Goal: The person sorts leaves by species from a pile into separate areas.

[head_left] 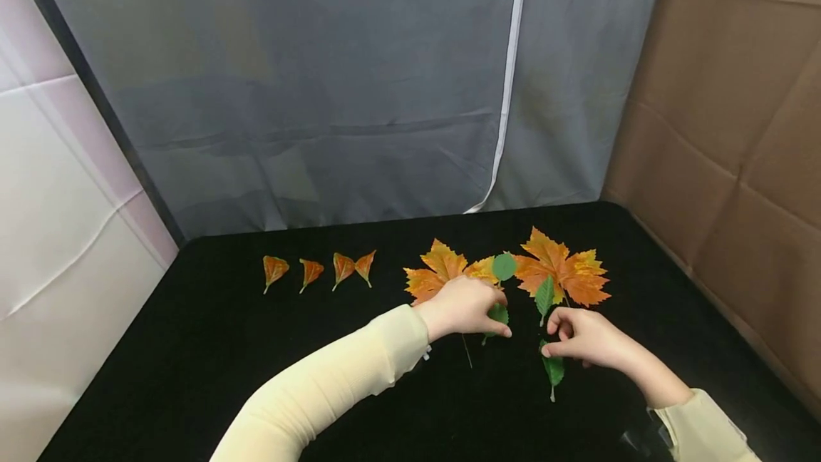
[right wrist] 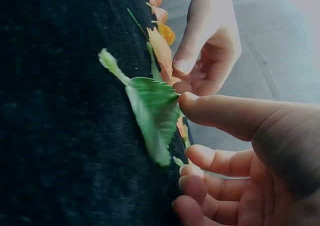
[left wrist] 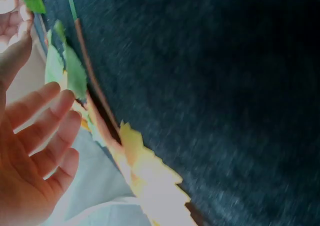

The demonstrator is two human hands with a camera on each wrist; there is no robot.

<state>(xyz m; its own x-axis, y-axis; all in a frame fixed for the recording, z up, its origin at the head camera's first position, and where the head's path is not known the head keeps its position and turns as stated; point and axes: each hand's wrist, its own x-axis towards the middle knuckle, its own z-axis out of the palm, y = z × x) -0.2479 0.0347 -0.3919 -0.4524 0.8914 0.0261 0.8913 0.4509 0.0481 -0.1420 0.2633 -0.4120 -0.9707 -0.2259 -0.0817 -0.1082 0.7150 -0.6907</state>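
Note:
My left hand [head_left: 463, 305] hovers at the left orange maple leaf [head_left: 442, 260]. Between its thumb and fingers in the head view shows a toothed green leaf [head_left: 498, 314]. In the left wrist view that hand's fingers [left wrist: 47, 128] are spread and loosely bent. My right hand [head_left: 593, 337] is beside another green leaf [head_left: 554, 369], whose pale stem points toward me. The right wrist view has the thumb tip at the edge of this green leaf [right wrist: 152, 111], with the other fingers apart from it. A third green leaf [head_left: 544, 296] overlaps the right maple leaf [head_left: 564, 269].
A round green leaf [head_left: 504, 267] lies between the two maple leaves. Several small orange leaves [head_left: 275, 271] form a row on the left of the black tabletop [head_left: 256, 348]. Grey cloth [head_left: 321, 91] hangs behind the table, brown cloth [head_left: 737, 127] at the right.

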